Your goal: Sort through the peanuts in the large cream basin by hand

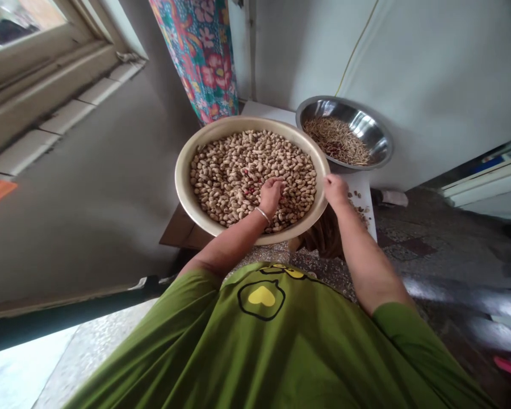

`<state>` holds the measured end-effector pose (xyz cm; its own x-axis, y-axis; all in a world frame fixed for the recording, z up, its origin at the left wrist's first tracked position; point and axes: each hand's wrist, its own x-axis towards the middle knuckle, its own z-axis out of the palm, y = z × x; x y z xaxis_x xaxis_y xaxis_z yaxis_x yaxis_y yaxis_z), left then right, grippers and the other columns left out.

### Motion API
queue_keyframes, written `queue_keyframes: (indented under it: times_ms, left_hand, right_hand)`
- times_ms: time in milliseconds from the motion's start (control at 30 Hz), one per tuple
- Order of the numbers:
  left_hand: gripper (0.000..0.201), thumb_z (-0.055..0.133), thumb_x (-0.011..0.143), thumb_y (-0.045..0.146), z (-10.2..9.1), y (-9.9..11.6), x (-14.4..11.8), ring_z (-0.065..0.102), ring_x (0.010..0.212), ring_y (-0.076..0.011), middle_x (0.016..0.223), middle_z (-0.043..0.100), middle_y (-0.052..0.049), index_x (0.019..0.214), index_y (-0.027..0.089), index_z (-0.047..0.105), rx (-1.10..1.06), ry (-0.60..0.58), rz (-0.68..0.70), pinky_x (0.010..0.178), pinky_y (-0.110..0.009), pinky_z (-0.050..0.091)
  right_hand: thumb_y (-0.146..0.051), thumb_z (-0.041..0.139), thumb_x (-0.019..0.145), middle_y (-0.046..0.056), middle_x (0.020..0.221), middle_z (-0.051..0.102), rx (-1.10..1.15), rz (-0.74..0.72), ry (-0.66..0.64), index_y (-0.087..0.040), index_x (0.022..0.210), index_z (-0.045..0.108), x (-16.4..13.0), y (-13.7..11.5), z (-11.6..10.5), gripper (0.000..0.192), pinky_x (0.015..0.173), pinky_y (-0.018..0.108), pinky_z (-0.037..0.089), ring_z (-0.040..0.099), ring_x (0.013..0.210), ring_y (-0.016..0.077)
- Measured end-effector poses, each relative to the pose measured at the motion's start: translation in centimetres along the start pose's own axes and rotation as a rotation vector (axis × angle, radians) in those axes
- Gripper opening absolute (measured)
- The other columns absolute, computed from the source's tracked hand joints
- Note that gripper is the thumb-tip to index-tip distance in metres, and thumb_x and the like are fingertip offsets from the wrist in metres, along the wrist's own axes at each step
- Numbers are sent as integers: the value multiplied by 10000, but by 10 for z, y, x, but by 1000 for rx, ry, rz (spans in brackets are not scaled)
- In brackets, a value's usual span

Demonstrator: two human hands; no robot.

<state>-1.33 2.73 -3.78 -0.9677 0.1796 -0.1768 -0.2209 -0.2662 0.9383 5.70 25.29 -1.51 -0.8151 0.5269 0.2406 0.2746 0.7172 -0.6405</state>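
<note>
Peanuts [234, 165] in a wide basin [181, 180], left hand [272, 193] just over the heap and right hand [335, 188] at the rim.
The unshelled nuts lie directly under and around the left hand, whose fingers are curled in close together; whether they pinch a nut cannot be told. The right hand, also curled, meets the basin's right edge, and its grip is too blurred to tell. Small red pieces [249, 190] show among the pods beside the left hand. Just behind the basin, to the right, a steel bowl [378, 139] on the white desk [363, 183] holds dry, straw-coloured bits [344, 139] with some dark red among them. Loose brown scraps [361, 211] lie on the desk near the right forearm.
</note>
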Motion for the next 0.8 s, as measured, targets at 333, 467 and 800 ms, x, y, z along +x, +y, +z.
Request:
queue_keyframes:
  times_ms: [333,467,800]
  left_hand:
    - [79,564,794,152,-1,4,-3,527,611,-100,686,590,6,810,144,641,-5,-54,-41,614,-210,397]
    - [95,544,803,116,0,9,-8,530,615,-103,677,600,6,817,141,634,21,-72,-50,612,-214,390]
    - [316,723,712,83,5,0,-17,618,832,-141,910,706,-33,1024,128,713,109,-436,153,849,-252,467]
  right_hand:
    - [-122,690,829,146,1059,707,-507,-235,-337,-184,965,813,-6,-26,31,194,1160,525,209,579,1137,318]
    - [-178,702,839,111,944,708,-359,-178,-233,-171,778,744,-9,-33,36,74,1140,483,303,612,1055,265]
    - [-403,790,803,19,832,714,1138,589,-346,-196,899,657,-58,-71,64,263,644,259,546,661,724,153]
